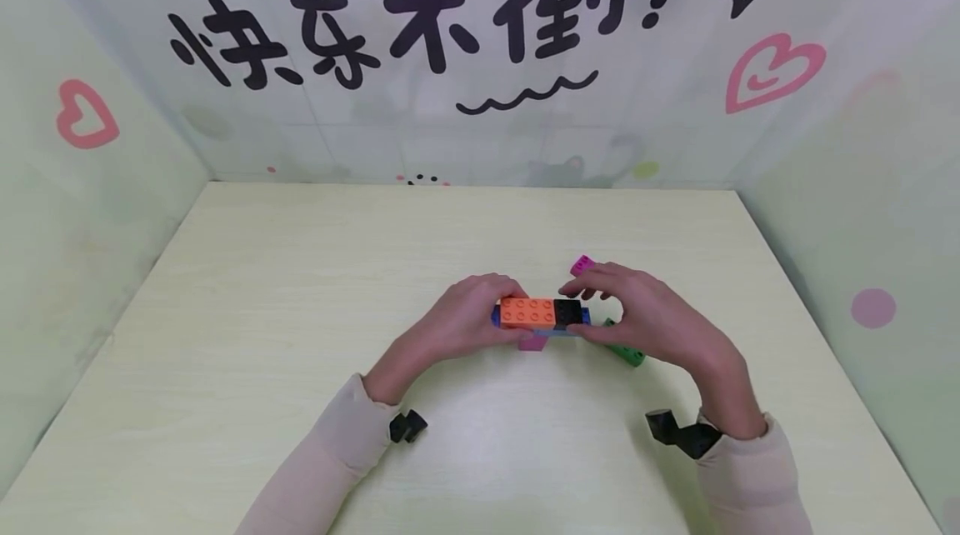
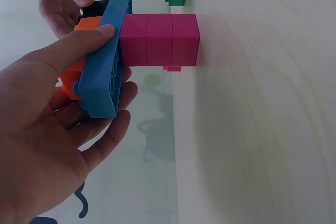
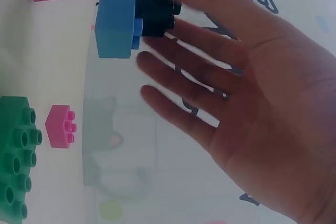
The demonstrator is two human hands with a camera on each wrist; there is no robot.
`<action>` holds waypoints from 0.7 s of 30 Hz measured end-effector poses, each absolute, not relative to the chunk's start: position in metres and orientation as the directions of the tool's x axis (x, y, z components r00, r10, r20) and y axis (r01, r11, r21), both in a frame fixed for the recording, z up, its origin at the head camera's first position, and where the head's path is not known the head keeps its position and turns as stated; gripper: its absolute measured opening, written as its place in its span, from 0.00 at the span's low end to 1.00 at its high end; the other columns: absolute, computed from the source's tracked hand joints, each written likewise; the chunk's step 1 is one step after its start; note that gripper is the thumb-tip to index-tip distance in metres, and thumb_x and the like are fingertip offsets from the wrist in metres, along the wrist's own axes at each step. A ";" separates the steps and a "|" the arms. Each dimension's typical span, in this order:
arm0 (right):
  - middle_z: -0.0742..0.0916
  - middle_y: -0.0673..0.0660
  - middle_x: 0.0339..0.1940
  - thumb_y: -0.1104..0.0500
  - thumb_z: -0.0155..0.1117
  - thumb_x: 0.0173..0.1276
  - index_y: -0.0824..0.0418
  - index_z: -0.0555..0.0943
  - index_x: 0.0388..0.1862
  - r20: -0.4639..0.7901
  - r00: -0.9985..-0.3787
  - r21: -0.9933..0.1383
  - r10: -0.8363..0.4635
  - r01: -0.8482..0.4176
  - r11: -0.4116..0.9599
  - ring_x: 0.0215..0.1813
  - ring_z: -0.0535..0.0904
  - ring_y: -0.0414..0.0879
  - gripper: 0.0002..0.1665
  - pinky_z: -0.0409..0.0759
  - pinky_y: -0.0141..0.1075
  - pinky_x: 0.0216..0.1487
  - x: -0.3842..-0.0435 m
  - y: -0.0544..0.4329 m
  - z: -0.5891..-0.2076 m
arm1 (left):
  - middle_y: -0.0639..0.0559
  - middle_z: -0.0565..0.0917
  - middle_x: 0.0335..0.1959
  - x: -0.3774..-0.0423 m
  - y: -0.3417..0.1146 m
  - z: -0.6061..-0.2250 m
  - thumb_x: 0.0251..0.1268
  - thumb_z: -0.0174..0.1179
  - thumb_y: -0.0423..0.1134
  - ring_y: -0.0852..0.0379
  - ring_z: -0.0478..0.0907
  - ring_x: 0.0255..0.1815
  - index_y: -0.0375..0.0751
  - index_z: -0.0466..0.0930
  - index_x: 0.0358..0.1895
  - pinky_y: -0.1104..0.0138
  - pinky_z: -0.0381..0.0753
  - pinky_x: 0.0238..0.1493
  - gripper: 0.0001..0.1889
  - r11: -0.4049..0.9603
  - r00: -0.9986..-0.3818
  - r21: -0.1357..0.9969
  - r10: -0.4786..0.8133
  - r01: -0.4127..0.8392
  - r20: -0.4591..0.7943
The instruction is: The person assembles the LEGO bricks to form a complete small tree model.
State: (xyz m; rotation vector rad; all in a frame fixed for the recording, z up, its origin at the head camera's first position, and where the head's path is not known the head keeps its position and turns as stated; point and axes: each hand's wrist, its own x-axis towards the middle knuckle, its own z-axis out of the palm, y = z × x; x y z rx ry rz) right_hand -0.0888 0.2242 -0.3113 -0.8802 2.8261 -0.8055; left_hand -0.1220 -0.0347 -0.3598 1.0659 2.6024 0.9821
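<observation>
A column of magenta bricks (image 2: 159, 40) stands on the table beneath a long blue brick (image 2: 107, 69) laid across its top. On the blue brick sit an orange brick (image 1: 527, 312) and, to its right, a black brick (image 1: 567, 314). The left hand (image 1: 480, 314) grips the blue and orange bricks at their left end, thumb on the near side and fingers on the far side. At the right end, the right hand (image 1: 648, 314) has its thumb against the black brick. Its other fingers (image 3: 178, 77) are spread and fairly straight.
A green brick (image 1: 626, 352) lies on the table (image 1: 300, 268) below the right hand. Behind that hand is a small pink brick (image 1: 582, 265). Printed walls (image 1: 450, 143) bound the table at the back and sides. Both wrists carry black camera mounts (image 1: 684, 433).
</observation>
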 end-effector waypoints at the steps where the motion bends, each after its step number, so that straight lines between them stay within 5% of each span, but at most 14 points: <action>1: 0.82 0.43 0.45 0.54 0.78 0.56 0.51 0.84 0.50 0.098 -0.828 -0.511 -0.552 -0.518 0.686 0.46 0.78 0.40 0.22 0.80 0.40 0.40 -0.089 0.223 -0.311 | 0.59 0.82 0.39 -0.122 -0.035 -0.360 0.53 0.75 0.45 0.62 0.74 0.37 0.45 0.82 0.48 0.68 0.75 0.40 0.20 0.530 -0.733 0.631 0.674 0.566 0.092; 21: 0.82 0.42 0.42 0.57 0.76 0.58 0.51 0.85 0.46 0.157 -0.817 -0.578 -0.554 -0.531 0.620 0.49 0.76 0.38 0.17 0.78 0.39 0.42 -0.090 0.217 -0.316 | 0.61 0.81 0.37 -0.123 -0.036 -0.363 0.53 0.75 0.45 0.62 0.74 0.34 0.45 0.82 0.46 0.69 0.75 0.38 0.18 0.495 -0.723 0.653 0.681 0.573 0.118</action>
